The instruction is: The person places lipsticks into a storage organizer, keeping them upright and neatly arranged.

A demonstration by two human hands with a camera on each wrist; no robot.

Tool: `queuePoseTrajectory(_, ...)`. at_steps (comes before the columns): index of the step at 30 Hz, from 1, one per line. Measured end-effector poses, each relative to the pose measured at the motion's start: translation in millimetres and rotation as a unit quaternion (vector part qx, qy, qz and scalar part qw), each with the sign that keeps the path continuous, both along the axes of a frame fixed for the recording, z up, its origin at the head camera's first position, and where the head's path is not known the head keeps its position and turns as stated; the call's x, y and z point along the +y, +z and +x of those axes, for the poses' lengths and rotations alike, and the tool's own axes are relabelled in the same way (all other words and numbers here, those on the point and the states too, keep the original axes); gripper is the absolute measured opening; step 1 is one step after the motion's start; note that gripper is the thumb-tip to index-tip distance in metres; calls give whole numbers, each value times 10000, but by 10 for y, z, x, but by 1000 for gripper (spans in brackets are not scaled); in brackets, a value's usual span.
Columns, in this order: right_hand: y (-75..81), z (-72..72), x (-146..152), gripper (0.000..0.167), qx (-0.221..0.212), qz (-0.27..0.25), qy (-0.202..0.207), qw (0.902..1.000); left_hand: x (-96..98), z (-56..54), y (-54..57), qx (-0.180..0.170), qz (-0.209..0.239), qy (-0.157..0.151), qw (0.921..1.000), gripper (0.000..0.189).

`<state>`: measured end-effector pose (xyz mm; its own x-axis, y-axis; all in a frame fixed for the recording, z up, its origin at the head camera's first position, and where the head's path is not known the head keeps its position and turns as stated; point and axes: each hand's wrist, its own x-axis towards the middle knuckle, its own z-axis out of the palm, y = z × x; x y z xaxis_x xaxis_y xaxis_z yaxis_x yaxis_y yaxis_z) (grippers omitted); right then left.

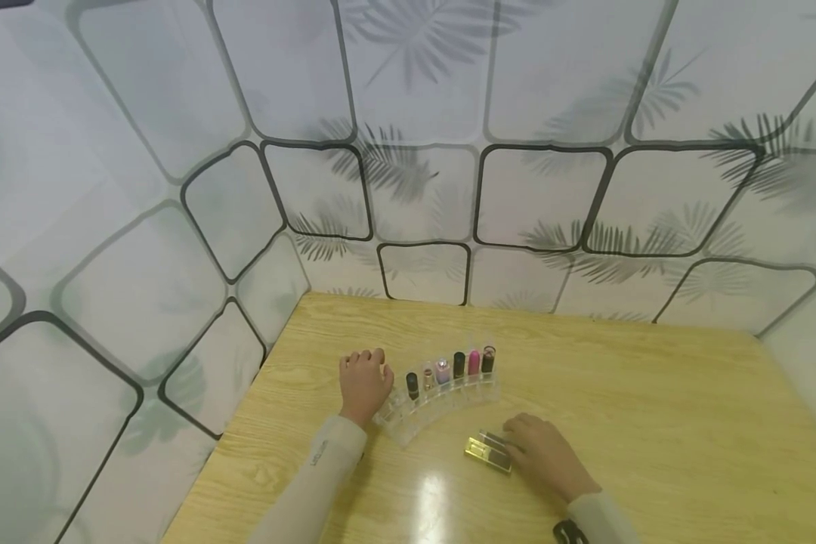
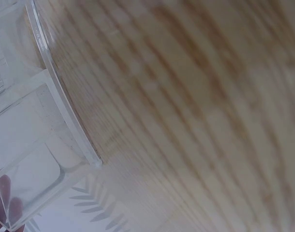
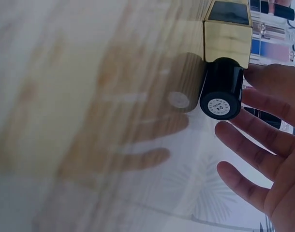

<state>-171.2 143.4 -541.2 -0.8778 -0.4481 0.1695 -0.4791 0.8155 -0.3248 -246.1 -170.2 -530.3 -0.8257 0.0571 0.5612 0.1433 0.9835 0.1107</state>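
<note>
My left hand (image 1: 363,387) rests at the left end of a clear curved lipstick holder (image 1: 406,429). In the left wrist view its fingertips (image 2: 3,200) show through the clear plastic at the holder's corner. On the table, a gold lipstick tube (image 3: 228,41) lies alongside a black lipstick tube (image 3: 224,82) with a round "04" label on its end. My right hand (image 1: 542,453) reaches over these two, thumb and forefinger at the black tube's upper side, the other fingers spread loosely. Part of the black tube is hidden by the hand in the head view.
Several lipsticks stand in the holder, among them a bright pink one (image 1: 474,363) and a lilac one (image 1: 443,370). The wooden table (image 1: 653,423) meets patterned wall panels (image 1: 421,272) at its back and left edges.
</note>
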Motion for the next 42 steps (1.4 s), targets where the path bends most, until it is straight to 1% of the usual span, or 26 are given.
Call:
queuePoseTrajectory(3, 6, -7, -2, 18, -62, -68, -41, 9999, -1, 3, -4, -29, -18, 9, 10000, 10)
queuePoseTrajectory(7, 29, -21, -7, 21, -308, -195, -87, 9993, -7, 4, -11, -136, -42, 39, 9999, 10)
queuePoseTrajectory(12, 32, -47, -29, 26, -536, -136, -200, 9983, -11, 5, -10, -160, -43, 41, 9999, 10)
queuePoseTrajectory(16, 20, -67, -39, 27, -539, -34, -245, 9982, -14, 0, -16, -158, -46, 39, 9999, 11)
queuePoseTrajectory(22, 5, -103, -60, 25, -569, -65, -361, 9977, -15, -4, -15, -166, -28, 40, 9998, 10)
queuePoseTrajectory(30, 15, -137, -80, 25, -763, -106, -450, 9960, -10, 11, -2, -182, 12, 49, 9998, 10)
queuePoseTrajectory(38, 2, -167, -95, 24, -774, 16, -537, 9956, -3, 18, 8, -97, 7, 44, 9999, 10)
queuePoseTrajectory(42, -16, -180, -98, 24, -783, 52, -572, 9953, 0, 16, 13, -138, -15, 62, 9999, 10)
